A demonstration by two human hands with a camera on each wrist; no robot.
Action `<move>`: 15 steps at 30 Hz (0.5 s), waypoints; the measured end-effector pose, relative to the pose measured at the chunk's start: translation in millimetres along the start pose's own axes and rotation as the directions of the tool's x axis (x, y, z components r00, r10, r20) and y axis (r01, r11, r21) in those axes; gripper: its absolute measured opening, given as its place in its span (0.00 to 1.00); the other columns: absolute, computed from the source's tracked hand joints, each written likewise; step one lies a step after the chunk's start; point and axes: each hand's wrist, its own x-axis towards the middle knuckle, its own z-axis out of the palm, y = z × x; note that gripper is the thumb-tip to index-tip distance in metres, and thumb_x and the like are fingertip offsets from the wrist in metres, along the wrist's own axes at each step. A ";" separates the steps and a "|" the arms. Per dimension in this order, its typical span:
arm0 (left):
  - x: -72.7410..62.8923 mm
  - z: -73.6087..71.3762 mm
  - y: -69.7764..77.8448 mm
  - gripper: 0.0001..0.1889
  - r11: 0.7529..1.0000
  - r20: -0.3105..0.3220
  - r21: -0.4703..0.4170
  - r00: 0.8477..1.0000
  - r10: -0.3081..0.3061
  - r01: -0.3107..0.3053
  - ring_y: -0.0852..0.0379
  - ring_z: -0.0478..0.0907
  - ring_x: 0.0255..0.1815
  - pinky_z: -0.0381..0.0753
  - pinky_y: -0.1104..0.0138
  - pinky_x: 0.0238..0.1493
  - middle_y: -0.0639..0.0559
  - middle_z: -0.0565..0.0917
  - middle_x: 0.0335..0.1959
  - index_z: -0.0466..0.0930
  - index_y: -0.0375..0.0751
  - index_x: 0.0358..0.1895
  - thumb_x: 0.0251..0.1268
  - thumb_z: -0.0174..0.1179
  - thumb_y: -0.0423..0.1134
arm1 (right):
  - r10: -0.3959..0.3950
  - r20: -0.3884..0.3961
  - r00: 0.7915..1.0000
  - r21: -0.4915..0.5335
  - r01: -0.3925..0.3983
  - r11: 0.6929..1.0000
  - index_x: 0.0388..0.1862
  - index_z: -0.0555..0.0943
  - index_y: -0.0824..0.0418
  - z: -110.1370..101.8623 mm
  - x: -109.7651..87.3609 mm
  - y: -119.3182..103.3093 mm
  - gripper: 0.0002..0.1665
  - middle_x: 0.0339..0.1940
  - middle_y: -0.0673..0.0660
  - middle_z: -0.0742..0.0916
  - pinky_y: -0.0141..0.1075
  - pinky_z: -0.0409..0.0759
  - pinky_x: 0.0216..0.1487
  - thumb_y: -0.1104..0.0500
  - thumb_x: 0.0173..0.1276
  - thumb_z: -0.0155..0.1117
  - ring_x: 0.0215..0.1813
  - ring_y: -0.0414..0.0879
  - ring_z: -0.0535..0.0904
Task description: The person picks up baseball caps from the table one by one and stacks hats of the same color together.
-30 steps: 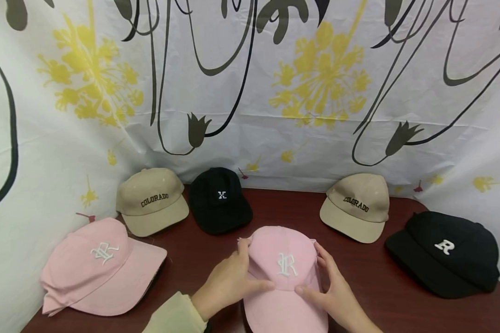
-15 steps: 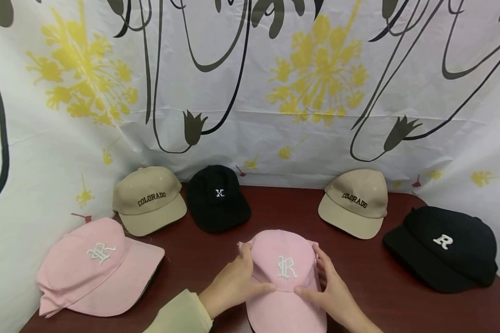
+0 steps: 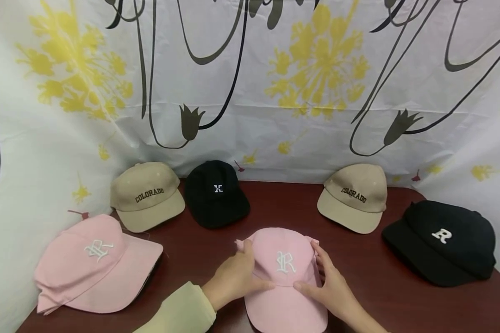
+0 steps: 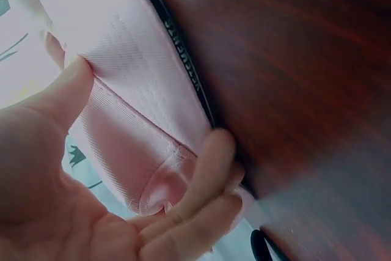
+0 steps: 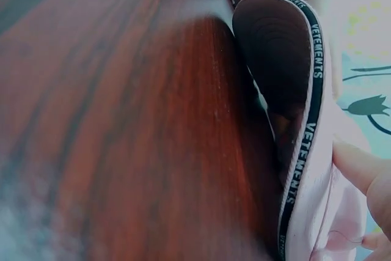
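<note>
A pink baseball cap (image 3: pixel 284 261) with a white gothic R lies front centre on the table, brim toward me. My left hand (image 3: pixel 234 280) grips its left side, thumb across the seam where crown meets brim. From the right, my right hand (image 3: pixel 332 286) holds the other side, its thumb on the same seam. In the left wrist view, the thumb presses the cap (image 4: pixel 140 108) above while the fingers curl at its lower edge. Black tape (image 5: pixel 313 108) lettered VETEMENTS runs along the brim edge in the right wrist view.
A second pink cap (image 3: pixel 93 268) sits at the left. Behind are a beige COLORADO cap (image 3: pixel 147 196), a small black cap (image 3: pixel 216 196) and another beige COLORADO cap (image 3: pixel 354 199). A black R cap (image 3: pixel 443 245) lies at right. A patterned curtain (image 3: pixel 250 78) borders the dark red table (image 3: pixel 200 249).
The head view has tilted down slightly, so the surrounding caps appear a bit higher. Both hands keep the same hold on the pink cap, and more of its brim shows.
</note>
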 end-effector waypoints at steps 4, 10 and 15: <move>-0.4 -0.4 -0.9 0.56 0.999 -0.035 0.043 0.999 -0.006 0.008 0.40 0.78 0.39 0.76 0.53 0.34 0.23 0.63 0.60 0.53 0.28 0.64 0.37 0.70 0.62 | -0.007 0.001 1.000 -0.005 0.007 1.000 0.69 0.58 0.59 0.1 1.6 -1.8 0.55 0.52 0.66 0.77 0.42 0.76 0.42 0.54 0.44 0.77 0.50 0.56 0.76; -3.9 0.3 -2.0 0.57 0.999 -0.072 0.050 0.997 -0.011 0.015 0.38 0.77 0.43 0.76 0.51 0.38 0.23 0.62 0.60 0.55 0.27 0.64 0.36 0.69 0.64 | -0.026 0.011 1.000 0.009 0.026 1.000 0.69 0.56 0.64 0.4 3.0 -2.3 0.56 0.55 0.70 0.75 0.45 0.75 0.46 0.55 0.45 0.76 0.53 0.59 0.74; -4.7 -3.1 -1.8 0.53 0.996 -0.102 0.094 0.995 0.006 0.004 0.43 0.78 0.37 0.77 0.55 0.34 0.27 0.69 0.54 0.58 0.28 0.60 0.37 0.68 0.65 | -0.034 0.012 0.999 -0.064 0.035 0.997 0.69 0.53 0.73 -3.5 5.4 -5.7 0.60 0.64 0.72 0.66 0.59 0.62 0.56 0.51 0.45 0.76 0.62 0.66 0.63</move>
